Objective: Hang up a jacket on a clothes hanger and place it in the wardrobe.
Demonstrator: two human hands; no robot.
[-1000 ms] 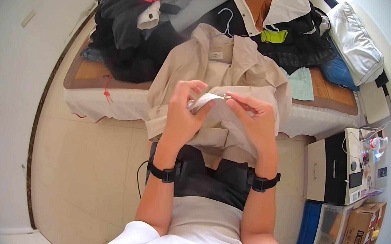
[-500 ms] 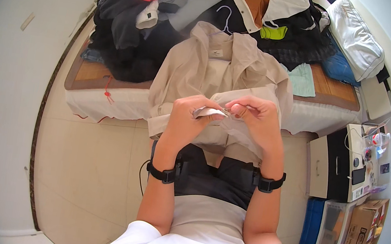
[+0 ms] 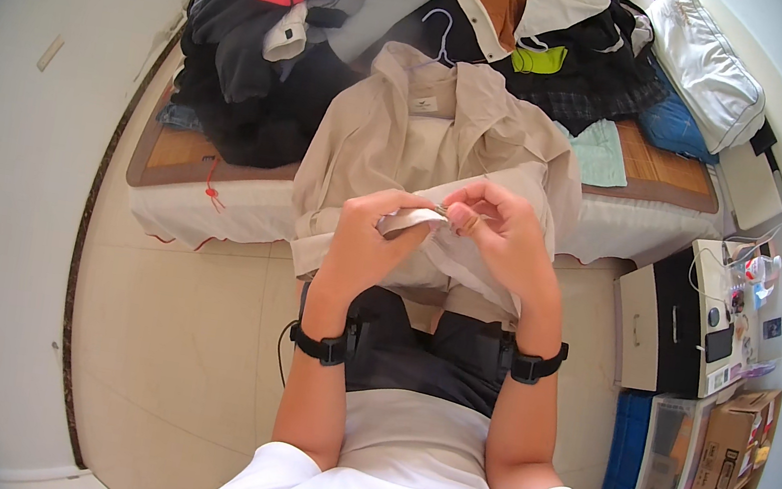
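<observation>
Count, head view:
- Bare hands: 2, left hand [image 3: 374, 237] and right hand [image 3: 504, 233].
- Black wrist bands: 2, left black wrist band [image 3: 319, 345], right black wrist band [image 3: 536, 365].
- Beige cloth shirt [image 3: 425, 149]: 1, centre.
- White padded pillow [image 3: 706, 64]: 1, far right.
- Brown cardboard box [image 3: 732, 452]: 1, near right.
- White wire hanger [image 3: 440, 31]: 1, far.

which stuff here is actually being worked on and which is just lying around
In hand:
- beige shirt, spread on the bed
- its cuff, pinched by the left hand and right hand

Lying about:
- dark clothes pile
- white hanger
- pillow
- white drawer unit
- cardboard box
</observation>
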